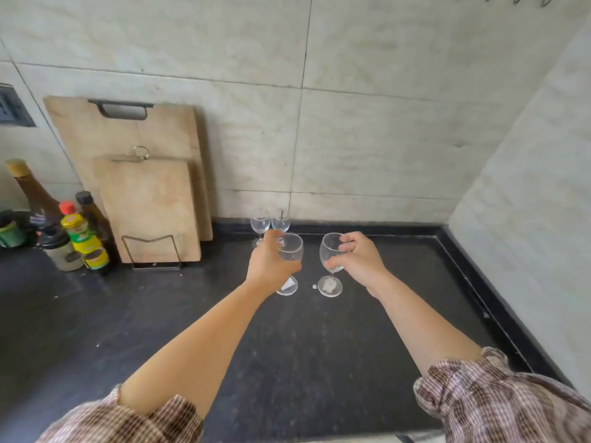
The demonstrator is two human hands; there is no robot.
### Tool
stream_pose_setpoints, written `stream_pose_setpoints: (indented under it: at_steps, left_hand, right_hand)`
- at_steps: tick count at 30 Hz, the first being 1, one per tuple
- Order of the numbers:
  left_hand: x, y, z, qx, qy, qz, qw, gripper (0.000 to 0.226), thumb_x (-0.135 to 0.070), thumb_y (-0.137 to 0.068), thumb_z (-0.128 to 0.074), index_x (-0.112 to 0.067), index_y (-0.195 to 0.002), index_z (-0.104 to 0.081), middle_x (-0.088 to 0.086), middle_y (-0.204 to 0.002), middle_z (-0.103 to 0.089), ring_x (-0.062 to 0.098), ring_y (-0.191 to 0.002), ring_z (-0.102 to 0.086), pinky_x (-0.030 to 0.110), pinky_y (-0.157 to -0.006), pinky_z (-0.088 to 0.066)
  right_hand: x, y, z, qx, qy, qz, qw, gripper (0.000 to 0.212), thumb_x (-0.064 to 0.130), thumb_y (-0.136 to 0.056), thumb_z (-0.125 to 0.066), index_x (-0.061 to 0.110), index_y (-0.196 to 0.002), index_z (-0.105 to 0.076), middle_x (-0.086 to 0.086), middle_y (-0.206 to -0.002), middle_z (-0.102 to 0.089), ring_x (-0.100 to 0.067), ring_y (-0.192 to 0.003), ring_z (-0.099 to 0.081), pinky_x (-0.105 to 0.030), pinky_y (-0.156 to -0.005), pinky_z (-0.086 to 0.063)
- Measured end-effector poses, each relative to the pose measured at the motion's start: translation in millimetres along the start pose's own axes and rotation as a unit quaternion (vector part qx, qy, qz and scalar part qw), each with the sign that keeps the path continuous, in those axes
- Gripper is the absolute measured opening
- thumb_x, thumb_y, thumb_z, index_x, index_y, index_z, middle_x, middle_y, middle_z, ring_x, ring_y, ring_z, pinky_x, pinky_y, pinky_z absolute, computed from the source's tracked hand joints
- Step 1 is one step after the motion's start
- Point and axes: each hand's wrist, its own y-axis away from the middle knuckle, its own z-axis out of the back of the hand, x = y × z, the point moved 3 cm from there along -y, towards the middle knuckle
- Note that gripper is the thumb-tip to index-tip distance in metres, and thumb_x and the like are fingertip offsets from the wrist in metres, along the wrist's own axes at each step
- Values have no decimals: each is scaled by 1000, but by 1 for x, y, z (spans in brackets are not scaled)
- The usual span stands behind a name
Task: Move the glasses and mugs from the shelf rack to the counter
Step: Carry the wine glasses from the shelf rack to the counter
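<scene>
Dark tabletop [287, 362], both arms stretched out over it. Left hand [271, 265] wraps the bowl of the left wine glass [292, 247]. Right hand [359, 260] grips the bowl of the right wine glass [329, 247]. Both glasses are upright, feet at the tabletop, near each other. Behind them, by the wall: rear-left wine glass [260, 223] just beside rear-right wine glass [280, 222]. Cutting boards [150, 203] lean on the wall at left.

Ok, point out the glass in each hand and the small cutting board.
left-hand glass [293, 249], head view, on its bowl.
right-hand glass [329, 247], head view, on its bowl.
small cutting board [147, 206], head view, on its front face.
</scene>
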Motion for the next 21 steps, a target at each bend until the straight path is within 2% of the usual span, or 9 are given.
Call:
stream_pose_setpoints:
  at_steps: [3, 6, 10, 12, 15, 21]
  left_hand:
    - [-1, -43, -39, 4, -18, 36, 999, 67, -19, -68, -73, -20, -127, -41, 4, -125, -59, 21, -92, -58, 25, -64, -42]
    - [5, -86, -70, 4, -42, 62, 997, 70, -18, -70, -72, -21, -131, -38, 6, -131, -56, 24, -102, -59, 20, -53, -41]
    - [11, -135, -100, 10, -122, 59, 991, 66, -12, -70, -68, -15, -128, -39, 11, -126, -52, 28, -107, -52, 31, -70, -44]
    - [14, -155, -110, 15, -164, 50, 985, 63, -12, -70, -68, -14, -127, -40, 10, -128, -46, 29, -108, -49, 34, -74, -44]
    - [20, -178, -123, 31, -188, 64, 980, 68, -12, -69, -70, -14, -130, -38, 7, -132, -38, 30, -109, -49, 35, -74, -45]
    - [27, -208, -137, 17, -214, 65, 975, 70, -7, -73, -67, -11, -136, -36, 10, -138, -36, 32, -105, -55, 37, -72, -46]
  right_hand:
    - [-17, -54, 17, 24, 29, -11, 999, 67, 9, -61, -83, 15, -118, -50, -4, -113, -56, -16, -95, -57, -19, -60, -41]
    - [-32, -105, 24, 49, 55, -14, 997, 70, 12, -61, -84, 17, -121, -50, -1, -115, -56, -17, -99, -57, -23, -66, -42]
    - [-49, -161, 21, 64, 71, -8, 995, 68, 15, -62, -84, 20, -120, -49, 3, -115, -55, -17, -101, -55, -27, -75, -42]
    - [-56, -186, 18, 71, 73, -14, 995, 69, 15, -63, -83, 21, -121, -48, 4, -116, -53, -18, -103, -54, -30, -77, -44]
    - [-66, -217, 12, 72, 70, -21, 995, 69, 14, -63, -83, 20, -122, -48, 2, -120, -55, -20, -104, -55, -33, -81, -46]
    - [-77, -259, 4, 67, 66, -24, 995, 67, 10, -64, -82, 18, -121, -48, -1, -120, -56, -20, -102, -54, -33, -81, -46]
